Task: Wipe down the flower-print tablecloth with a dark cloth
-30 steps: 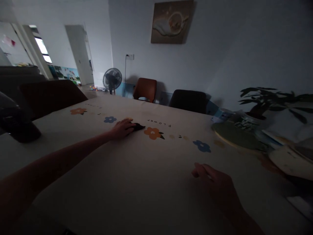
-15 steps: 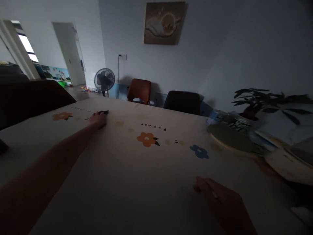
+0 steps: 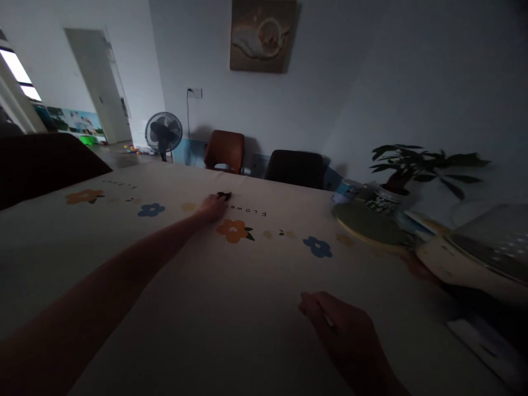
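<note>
Fingers of the left hand, stretched far out to the frame's centre, press down on a small dark cloth, which lies on the counter beside the printed word FLOWER; whether they pinch it cannot be told. Spread over the counter is a pale flowered tablecloth. At right stand a potted plant and a round green tray. Low in the frame, the right hand rests on the cloth-covered top, fingers loosely curled, holding nothing.
</note>
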A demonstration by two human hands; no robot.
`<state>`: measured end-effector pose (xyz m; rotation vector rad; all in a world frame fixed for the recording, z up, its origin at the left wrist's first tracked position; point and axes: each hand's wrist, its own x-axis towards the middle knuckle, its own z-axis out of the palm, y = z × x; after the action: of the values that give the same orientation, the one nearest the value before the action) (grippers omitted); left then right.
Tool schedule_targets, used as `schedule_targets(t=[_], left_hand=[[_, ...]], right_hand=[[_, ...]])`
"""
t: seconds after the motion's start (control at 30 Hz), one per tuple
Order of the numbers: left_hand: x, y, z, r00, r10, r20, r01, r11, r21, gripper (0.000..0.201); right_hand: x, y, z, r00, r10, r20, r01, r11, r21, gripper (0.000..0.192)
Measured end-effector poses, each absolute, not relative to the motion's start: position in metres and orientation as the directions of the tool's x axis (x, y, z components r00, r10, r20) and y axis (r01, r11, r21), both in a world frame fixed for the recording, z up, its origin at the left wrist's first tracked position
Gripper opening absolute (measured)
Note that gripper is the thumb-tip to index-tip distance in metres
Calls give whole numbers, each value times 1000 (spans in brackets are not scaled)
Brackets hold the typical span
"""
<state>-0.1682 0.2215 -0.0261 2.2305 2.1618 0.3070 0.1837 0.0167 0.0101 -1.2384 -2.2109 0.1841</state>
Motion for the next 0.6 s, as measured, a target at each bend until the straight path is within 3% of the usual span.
schedule_targets(t=[0.2,0.37,0.6], left_hand=[[-29,225,-28,230,963,139,958,-249,142,40],[75,216,-32,395,906,154,891,-418,177,53],[146,208,-30,609,785,116,765,-619,178,51]], right_hand=[[185,17,19,-415,773,479,722,601,-343,56],[194,15,29,-310,744,592,768,563,-306,52],[202,17,32,-191,634,749,783,559,-273,51]])
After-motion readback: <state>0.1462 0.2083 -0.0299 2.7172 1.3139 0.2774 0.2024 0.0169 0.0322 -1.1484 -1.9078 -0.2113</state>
